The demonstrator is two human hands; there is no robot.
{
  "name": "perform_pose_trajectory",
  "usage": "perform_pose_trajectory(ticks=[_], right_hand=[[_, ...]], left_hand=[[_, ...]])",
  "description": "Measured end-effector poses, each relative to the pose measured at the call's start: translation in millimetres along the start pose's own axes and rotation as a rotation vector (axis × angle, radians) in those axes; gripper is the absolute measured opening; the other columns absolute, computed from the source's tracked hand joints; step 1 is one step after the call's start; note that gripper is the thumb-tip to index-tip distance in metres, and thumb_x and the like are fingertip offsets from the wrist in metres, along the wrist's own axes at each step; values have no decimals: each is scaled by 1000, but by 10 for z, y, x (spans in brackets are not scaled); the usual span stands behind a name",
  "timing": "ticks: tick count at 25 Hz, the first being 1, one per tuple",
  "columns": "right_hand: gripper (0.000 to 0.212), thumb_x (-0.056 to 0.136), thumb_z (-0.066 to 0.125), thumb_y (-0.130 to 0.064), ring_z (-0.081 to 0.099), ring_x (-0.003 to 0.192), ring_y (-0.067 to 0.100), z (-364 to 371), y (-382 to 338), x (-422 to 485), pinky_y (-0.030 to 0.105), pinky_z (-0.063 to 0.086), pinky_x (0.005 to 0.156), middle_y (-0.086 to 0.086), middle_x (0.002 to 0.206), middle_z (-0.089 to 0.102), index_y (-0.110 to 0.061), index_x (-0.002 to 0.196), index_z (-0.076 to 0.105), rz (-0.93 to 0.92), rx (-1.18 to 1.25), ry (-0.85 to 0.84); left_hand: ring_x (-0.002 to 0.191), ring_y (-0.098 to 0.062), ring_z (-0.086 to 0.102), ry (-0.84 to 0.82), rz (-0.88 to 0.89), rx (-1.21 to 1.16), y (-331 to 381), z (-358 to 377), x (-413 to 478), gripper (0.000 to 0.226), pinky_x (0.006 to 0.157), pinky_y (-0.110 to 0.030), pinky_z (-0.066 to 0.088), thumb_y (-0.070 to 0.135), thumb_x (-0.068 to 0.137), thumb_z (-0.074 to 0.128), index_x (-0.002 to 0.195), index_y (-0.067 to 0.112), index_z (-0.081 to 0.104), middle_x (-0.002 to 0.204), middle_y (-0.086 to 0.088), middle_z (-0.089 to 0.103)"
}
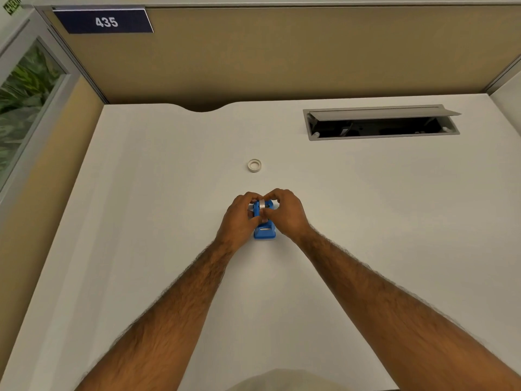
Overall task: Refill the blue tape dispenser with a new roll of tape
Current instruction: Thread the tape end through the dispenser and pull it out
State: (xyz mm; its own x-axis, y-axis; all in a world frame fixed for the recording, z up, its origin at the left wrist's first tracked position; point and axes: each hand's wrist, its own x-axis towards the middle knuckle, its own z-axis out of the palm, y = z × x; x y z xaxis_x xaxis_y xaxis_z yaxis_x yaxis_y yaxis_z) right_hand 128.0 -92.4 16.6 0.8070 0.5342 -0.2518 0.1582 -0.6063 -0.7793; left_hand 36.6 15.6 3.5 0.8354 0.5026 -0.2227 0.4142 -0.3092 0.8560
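Counting, on the white surface: one blue tape dispenser, two tape rings, two hands.

Blue tape dispenser — one, sitting at mid-surface, small and bright blue, its near end showing a short metal bar across a squared base. Standing upright, far end hidden between the fingers.

Roll of tape — one, pale and glossy, standing on edge in the top of the dispenser, peeking out between both sets of fingertips.

Second ring — one, whitish, lying flat on the surface beyond the hands, well apart from the dispenser; whether full roll or bare core, cannot tell.

Left hand — one, curling in from the left, grip closing on the roll and the dispenser's left side.

Right hand — one, mirroring from the right, thumb and fingers pinching the roll's right side.

Also present: one open cable hatch at the far right of the surface — lid tilting up; one tan partition carrying a dark sign reading 435.
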Motion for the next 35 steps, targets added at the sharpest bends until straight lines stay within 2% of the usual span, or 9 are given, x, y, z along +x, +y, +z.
perform_pose_trajectory(ticks=[4, 7, 12, 15, 19, 24, 27, 31, 35], right_hand=[[12, 85, 69, -25, 54, 106, 18, -29, -85, 99, 26, 39, 83, 3, 110, 64, -17, 94, 69, -23, -57, 24], [9, 87, 67, -24, 57, 102, 19, -31, -115, 178, 25, 40, 78, 3, 104, 65, -15, 88, 70, -11, -89, 48], [7, 89, 64, -24, 58, 100, 18, -15, -71, 169, 28, 46, 82, 1, 104, 66, -17, 90, 68, -6, -76, 50], [8, 90, 64, -21, 54, 95, 13, -46, -44, 111, 24, 41, 81, 1, 104, 63, -14, 93, 68, -17, -46, 49], [9, 89, 65, -21, 55, 95, 13, -48, -56, 96, 23, 40, 79, 1, 104, 63, -14, 94, 68, -21, -36, 45], [10, 88, 64, -20, 61, 95, 17, -15, -119, 186, 25, 42, 75, 3, 99, 68, -11, 89, 68, 6, -38, 47], [10, 89, 63, -19, 63, 95, 18, -8, -99, 193, 24, 43, 74, 4, 98, 69, -10, 89, 68, 22, -9, 50], [11, 88, 67, -21, 60, 100, 17, -28, -51, 154, 26, 45, 81, 3, 105, 67, -12, 94, 69, 41, 52, 27], [19, 80, 72, -10, 57, 103, 16, -66, -30, 53, 26, 44, 83, 2, 109, 64, -14, 98, 66, 30, 108, -29]], left_hand=[[92, -12, 66, -1, -15, 17, 13, 8, 3, 41, 73, -16, 51, 15, 83, 77, 118, 23, 57, 123, 2, 60], [93, -13, 66, 4, -16, 33, 14, 14, -5, 44, 71, -14, 48, 15, 81, 79, 116, 26, 56, 122, 3, 59], [102, -14, 64, -12, -16, 8, 7, 3, -11, 46, 77, -15, 46, 22, 83, 78, 124, 25, 56, 125, 4, 58], [107, -16, 63, -10, -27, -6, -5, -4, -15, 48, 78, -12, 46, 21, 87, 73, 132, 18, 56, 130, 1, 57], [99, -12, 62, 0, -21, 6, -4, 7, -2, 43, 72, -8, 44, 18, 86, 74, 126, 21, 57, 128, 1, 58], [92, -11, 66, -3, -19, 37, -3, 7, 4, 44, 80, -22, 51, 17, 83, 77, 121, 24, 57, 125, 2, 60], [91, -8, 65, -11, -32, 39, 0, 7, 7, 47, 78, -18, 48, 18, 81, 79, 122, 26, 56, 125, 2, 60], [93, -8, 62, -22, -43, 28, 13, -9, -2, 47, 72, -9, 43, 18, 84, 77, 126, 24, 56, 127, 2, 60], [95, -10, 63, -21, -36, 3, 25, -11, -19, 47, 70, -10, 47, 16, 84, 77, 127, 20, 57, 127, 2, 60]])
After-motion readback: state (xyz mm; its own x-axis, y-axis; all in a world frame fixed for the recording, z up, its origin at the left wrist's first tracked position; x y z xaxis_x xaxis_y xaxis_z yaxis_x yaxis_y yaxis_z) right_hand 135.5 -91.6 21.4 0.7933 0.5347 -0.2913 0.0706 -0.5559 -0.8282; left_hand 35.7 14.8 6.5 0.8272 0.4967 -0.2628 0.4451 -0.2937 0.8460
